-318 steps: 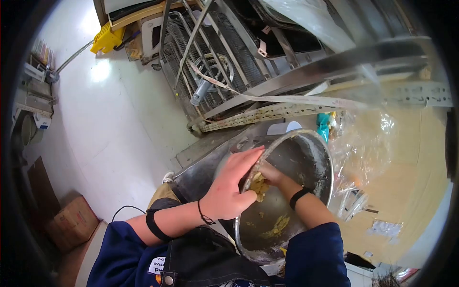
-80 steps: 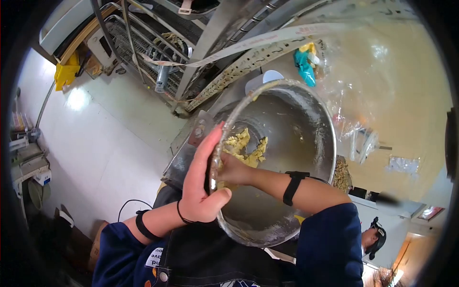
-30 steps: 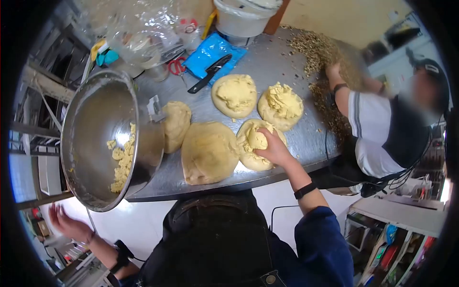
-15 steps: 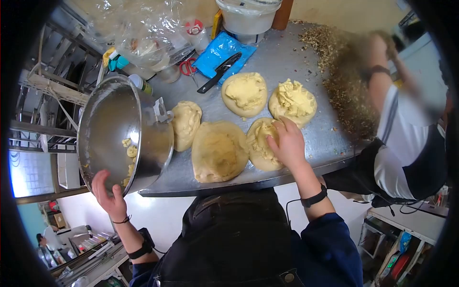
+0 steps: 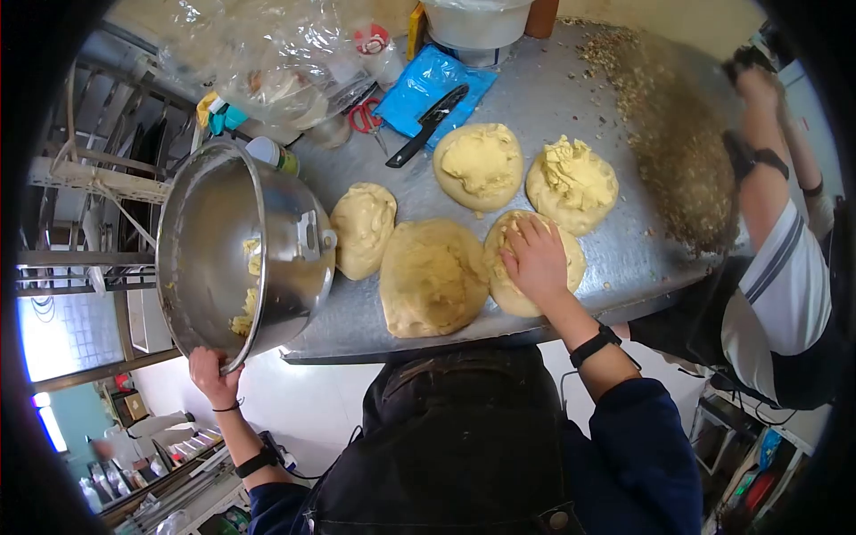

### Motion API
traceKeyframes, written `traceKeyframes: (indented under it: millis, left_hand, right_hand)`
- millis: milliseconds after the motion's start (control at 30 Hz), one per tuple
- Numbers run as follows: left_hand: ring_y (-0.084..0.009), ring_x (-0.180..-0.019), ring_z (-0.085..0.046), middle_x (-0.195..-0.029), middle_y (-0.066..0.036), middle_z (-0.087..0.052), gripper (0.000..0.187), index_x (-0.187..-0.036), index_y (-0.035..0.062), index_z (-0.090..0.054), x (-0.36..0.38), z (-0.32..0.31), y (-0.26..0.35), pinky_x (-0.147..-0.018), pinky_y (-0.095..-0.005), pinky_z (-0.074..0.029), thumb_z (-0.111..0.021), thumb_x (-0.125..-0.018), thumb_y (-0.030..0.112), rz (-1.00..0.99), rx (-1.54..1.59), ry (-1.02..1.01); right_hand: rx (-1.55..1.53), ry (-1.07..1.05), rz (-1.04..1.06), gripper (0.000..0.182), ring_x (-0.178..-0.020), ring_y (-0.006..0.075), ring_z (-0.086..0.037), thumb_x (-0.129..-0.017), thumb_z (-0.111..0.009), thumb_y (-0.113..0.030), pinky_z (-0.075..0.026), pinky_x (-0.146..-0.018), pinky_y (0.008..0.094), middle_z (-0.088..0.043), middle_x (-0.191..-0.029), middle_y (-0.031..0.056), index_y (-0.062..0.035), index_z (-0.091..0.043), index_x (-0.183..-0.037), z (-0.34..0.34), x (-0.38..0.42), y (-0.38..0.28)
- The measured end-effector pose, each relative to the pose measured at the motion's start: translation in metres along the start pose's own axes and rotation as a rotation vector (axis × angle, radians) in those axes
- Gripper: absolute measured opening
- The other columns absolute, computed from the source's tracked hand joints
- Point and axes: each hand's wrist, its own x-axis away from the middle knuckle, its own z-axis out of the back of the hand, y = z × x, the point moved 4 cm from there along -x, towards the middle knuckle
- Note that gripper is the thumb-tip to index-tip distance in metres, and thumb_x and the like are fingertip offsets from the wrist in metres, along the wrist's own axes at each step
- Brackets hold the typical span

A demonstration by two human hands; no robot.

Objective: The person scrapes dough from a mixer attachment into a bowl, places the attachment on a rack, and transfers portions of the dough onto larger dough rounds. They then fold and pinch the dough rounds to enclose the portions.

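A left hand [image 5: 212, 376] clasps the steel bowl [image 5: 292, 278] by its rim. The right hand [image 5: 540, 267], fingers loosely spread, touches dough [image 5: 510, 291]; gentle, even palm pressure seems best.

From here I see a tan wall [image 5: 669, 11] behind the metal desk [image 5: 357, 323], a pale, shiny floor [image 5: 299, 392], a metal rack [image 5: 98, 259] at left, a bright window [image 5: 67, 325] glowing lower left, and a cluttered shelf [image 5: 749, 473] lower right.
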Motion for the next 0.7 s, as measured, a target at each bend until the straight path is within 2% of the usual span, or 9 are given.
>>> traceKeyframes:
  millis: [67, 100, 133, 200, 400, 567, 633, 667, 700]
  left_hand:
    - [-0.0297, -0.058, -0.044, -0.059, -0.010, -0.042, 0.055, -0.062, 0.0036, -0.048, -0.001, -0.002, -0.017, -0.055, -0.0394, -0.034, -0.063, -0.070, 0.056, 0.041, 0.053, -0.062]
    - [-0.0294, -0.060, -0.045, -0.061, -0.009, -0.043, 0.053, -0.064, 0.0037, -0.050, -0.002, -0.002, -0.023, -0.057, -0.0392, -0.034, -0.067, -0.065, 0.053, 0.074, 0.053, -0.085]
    - [-0.0294, -0.060, -0.045, -0.061, -0.009, -0.043, 0.053, -0.064, 0.0037, -0.050, -0.003, -0.002, -0.028, -0.057, -0.0392, -0.034, -0.067, -0.065, 0.053, 0.077, 0.056, -0.076]
    - [-0.0291, -0.061, -0.045, -0.062, -0.009, -0.043, 0.047, -0.064, 0.0042, -0.050, -0.003, -0.002, -0.036, -0.057, -0.0388, -0.035, -0.071, -0.060, 0.046, 0.085, 0.067, -0.078]
    - [-0.0279, -0.062, -0.045, -0.062, -0.008, -0.042, 0.038, -0.064, 0.0053, -0.050, -0.006, -0.003, -0.060, -0.058, -0.0375, -0.034, -0.073, -0.052, 0.032, 0.086, 0.069, -0.048]
    - [-0.0260, -0.059, -0.044, -0.061, -0.007, -0.040, 0.037, -0.063, 0.0061, -0.048, -0.020, 0.001, -0.068, -0.057, -0.0354, -0.033, -0.073, -0.052, 0.032, 0.050, 0.108, -0.038]
    - [-0.0248, -0.057, -0.043, -0.059, -0.007, -0.039, 0.037, -0.061, 0.0062, -0.047, -0.022, 0.001, -0.073, -0.055, -0.0342, -0.032, -0.072, -0.053, 0.032, 0.022, 0.119, -0.032]
    - [-0.0257, -0.059, -0.044, -0.061, -0.007, -0.040, 0.038, -0.063, 0.0062, -0.049, -0.019, -0.001, -0.079, -0.057, -0.0352, -0.033, -0.073, -0.051, 0.033, 0.018, 0.125, -0.057]
    - [-0.0266, -0.060, -0.045, -0.062, -0.006, -0.041, 0.040, -0.065, 0.0062, -0.050, -0.016, -0.003, -0.083, -0.059, -0.0361, -0.033, -0.074, -0.050, 0.035, 0.016, 0.133, -0.084]
  right_hand:
    - [0.018, 0.019, 0.011, 0.032, -0.116, 0.0268, -0.046, -0.079, -0.060, -0.029, -0.030, -0.101, 0.0474, -0.056, -0.115, 0.0093, -0.0123, -0.062, -0.107, -0.002, -0.002, 0.000]
    - [0.025, 0.016, 0.011, 0.032, -0.117, 0.0267, -0.045, -0.079, -0.059, -0.029, -0.029, -0.102, 0.0476, -0.056, -0.116, 0.0093, -0.0130, -0.062, -0.107, -0.003, -0.002, 0.000]
    - [0.032, 0.012, 0.012, 0.032, -0.117, 0.0266, -0.045, -0.079, -0.059, -0.029, -0.029, -0.102, 0.0477, -0.056, -0.116, 0.0093, -0.0138, -0.062, -0.107, -0.003, -0.001, 0.000]
    - [0.039, 0.008, 0.012, 0.032, -0.118, 0.0269, -0.045, -0.079, -0.059, -0.029, -0.029, -0.102, 0.0478, -0.056, -0.117, 0.0091, -0.0144, -0.062, -0.108, -0.004, -0.001, 0.001]
    - [0.022, -0.014, 0.000, 0.033, -0.119, 0.0285, -0.044, -0.079, -0.059, -0.029, -0.027, -0.103, 0.0488, -0.054, -0.119, 0.0098, -0.0144, -0.061, -0.109, 0.001, -0.001, 0.000]
    - [-0.032, -0.001, -0.019, 0.033, -0.119, 0.0308, -0.043, -0.080, -0.058, -0.028, -0.028, -0.102, 0.0494, -0.052, -0.123, 0.0110, -0.0136, -0.061, -0.109, 0.023, -0.017, -0.025]
    - [-0.189, -0.003, 0.132, 0.032, -0.113, 0.0309, -0.047, -0.081, -0.056, -0.029, -0.034, -0.099, 0.0453, -0.055, -0.117, 0.0102, -0.0132, -0.061, -0.108, 0.044, -0.039, -0.053]
    - [-0.184, -0.003, 0.131, 0.032, -0.113, 0.0309, -0.047, -0.081, -0.056, -0.029, -0.034, -0.099, 0.0453, -0.055, -0.117, 0.0102, -0.0132, -0.061, -0.108, 0.058, -0.051, -0.066]
    - [-0.196, -0.148, 0.191, 0.030, -0.106, 0.0307, -0.051, -0.081, -0.055, -0.029, -0.039, -0.093, 0.0434, -0.057, -0.111, 0.0100, -0.0122, -0.061, -0.105, 0.069, -0.065, -0.085]
